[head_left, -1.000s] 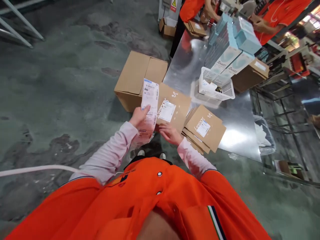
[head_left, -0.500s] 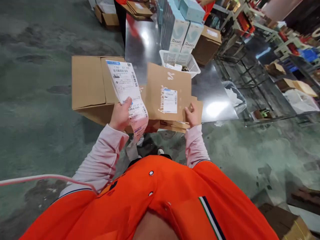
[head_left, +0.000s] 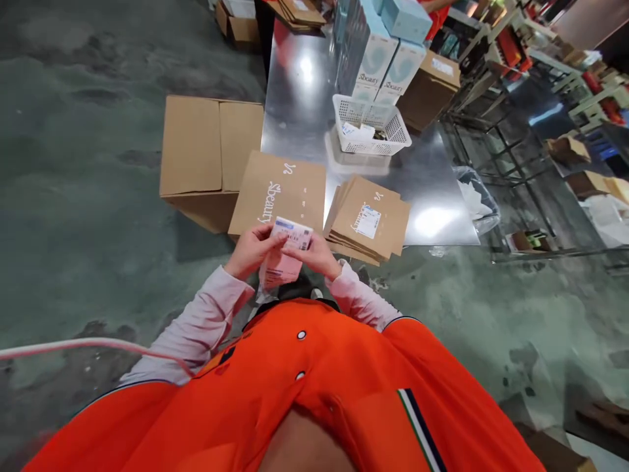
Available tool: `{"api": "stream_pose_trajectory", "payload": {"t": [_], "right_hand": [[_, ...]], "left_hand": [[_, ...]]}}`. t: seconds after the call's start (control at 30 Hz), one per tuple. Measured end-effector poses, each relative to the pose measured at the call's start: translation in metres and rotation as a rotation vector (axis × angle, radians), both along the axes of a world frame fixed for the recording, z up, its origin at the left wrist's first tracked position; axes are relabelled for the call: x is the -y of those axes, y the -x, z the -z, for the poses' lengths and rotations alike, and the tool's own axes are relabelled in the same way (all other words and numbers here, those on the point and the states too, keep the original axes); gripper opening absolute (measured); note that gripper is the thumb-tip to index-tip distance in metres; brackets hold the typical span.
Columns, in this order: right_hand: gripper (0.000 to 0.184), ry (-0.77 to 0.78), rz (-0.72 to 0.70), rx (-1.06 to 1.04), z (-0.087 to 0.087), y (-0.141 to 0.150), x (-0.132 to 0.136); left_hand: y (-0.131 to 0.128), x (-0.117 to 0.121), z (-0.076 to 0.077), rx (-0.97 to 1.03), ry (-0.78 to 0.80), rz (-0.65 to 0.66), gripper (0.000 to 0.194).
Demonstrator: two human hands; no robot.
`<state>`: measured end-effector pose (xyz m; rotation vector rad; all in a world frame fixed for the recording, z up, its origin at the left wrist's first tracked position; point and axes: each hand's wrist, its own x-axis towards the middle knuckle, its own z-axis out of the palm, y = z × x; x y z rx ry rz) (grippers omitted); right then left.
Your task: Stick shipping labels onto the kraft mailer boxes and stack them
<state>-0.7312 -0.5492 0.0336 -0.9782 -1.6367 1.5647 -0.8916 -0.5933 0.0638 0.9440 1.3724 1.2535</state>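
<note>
My left hand and my right hand both grip a folded strip of barcode label paper, held just above the near edge of a flat cardboard mailer printed with white "Beauty" lettering. That mailer lies close in front of my left hand, with no white label visible on it. To the right of my right hand sits a stack of flat cardboard mailers, its top one bearing a white barcode label. Neither hand touches the stack.
An open cardboard box stands on the green-grey floor at left. A steel table holds a white perforated basket and stacked pale blue product boxes. A white cable crosses the lower left.
The labelled mailer has gone from under my right hand to the stack at right. My right hand has left the cardboard and joined my left on the label strip, which is now folded shorter.
</note>
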Motion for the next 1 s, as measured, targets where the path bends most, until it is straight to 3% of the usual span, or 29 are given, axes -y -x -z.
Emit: {"api": "stream_pose_trajectory", "payload": {"t": [0.1, 0.2, 0.3, 0.4, 0.47, 0.53, 0.63, 0.7, 0.77, 0.87, 0.93, 1.0], "right_hand": [[0.05, -0.089, 0.039, 0.062, -0.011, -0.008, -0.012], [0.029, -0.172, -0.04, 0.149, -0.018, -0.009, -0.022], [0.021, -0.152, -0.068, 0.224, -0.013, 0.0, -0.031], [0.017, -0.167, -0.077, 0.33, -0.001, 0.017, -0.063], [0.015, -0.279, -0.023, 0.435, 0.006, 0.033, -0.098], [0.015, -0.377, 0.056, 0.554, 0.013, 0.05, -0.137], [0.025, -0.399, 0.109, 0.769, 0.024, 0.073, -0.181], [0.046, -0.437, 0.123, 0.915, 0.032, 0.083, -0.193], [0.065, -0.548, 0.064, 1.023, 0.038, 0.088, -0.19], [0.068, -0.697, -0.183, 1.104, 0.042, 0.089, -0.159], [0.067, -0.754, -0.332, 1.081, 0.044, 0.08, -0.122], [0.067, -0.815, -0.435, 0.976, 0.048, 0.063, -0.081]], "left_hand": [[-0.001, 0.006, 0.007, -0.053, 0.056, -0.036, 0.053], [-0.012, 0.011, 0.02, -0.1, 0.05, -0.219, 0.047], [-0.02, 0.009, 0.032, -0.137, 0.038, -0.39, 0.05], [-0.017, 0.002, 0.041, 0.015, 0.128, -0.285, 0.045], [-0.01, -0.003, 0.047, 0.181, 0.239, -0.152, 0.05], [-0.003, -0.003, 0.057, 0.3, 0.309, -0.108, 0.056], [0.003, 0.014, 0.078, 0.339, 0.372, -0.079, 0.065], [0.004, 0.037, 0.093, 0.317, 0.431, -0.048, 0.067], [0.005, 0.063, 0.101, 0.311, 0.461, -0.049, 0.066], [0.015, 0.087, 0.093, 0.315, 0.446, -0.074, 0.063], [0.029, 0.083, 0.078, 0.292, 0.421, -0.124, 0.061], [0.047, 0.061, 0.062, 0.255, 0.36, -0.219, 0.06]]}}
